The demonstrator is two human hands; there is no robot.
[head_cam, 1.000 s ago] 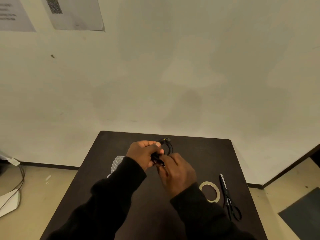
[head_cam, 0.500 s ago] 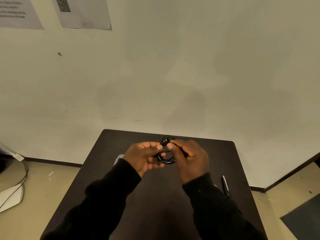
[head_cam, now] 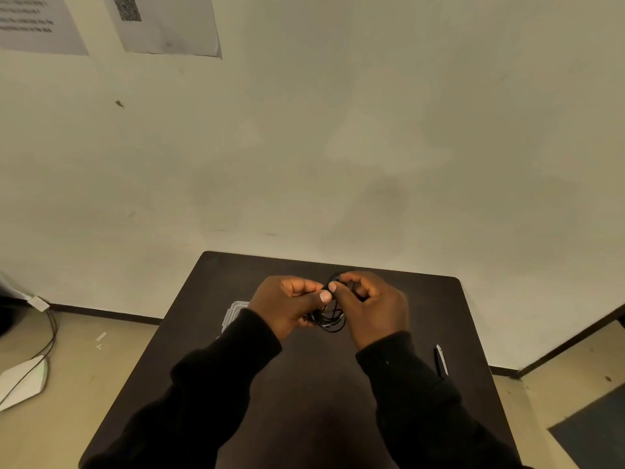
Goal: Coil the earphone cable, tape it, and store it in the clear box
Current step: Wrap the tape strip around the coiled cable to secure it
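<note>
Both my hands hold the black earphone cable (head_cam: 333, 319) above the middle of the dark table (head_cam: 304, 384). Its loops hang in a small coil between my palms. My left hand (head_cam: 287, 304) pinches the coil from the left, thumb on top. My right hand (head_cam: 370, 306) grips the cable's upper part from the right, fingers curled. The clear box (head_cam: 234, 313) lies on the table behind my left wrist, mostly hidden. The tape roll is hidden behind my right sleeve.
The tip of the black scissors (head_cam: 441, 360) shows on the table beside my right forearm. A pale wall rises right behind the table, with two paper sheets (head_cam: 165, 22) at top left. A white object with cables (head_cam: 23, 384) lies on the floor at left.
My right hand has risen from under the coil to its right side and top, now level with my left hand. The coil hangs lower between my palms. My sleeve now covers the tape roll.
</note>
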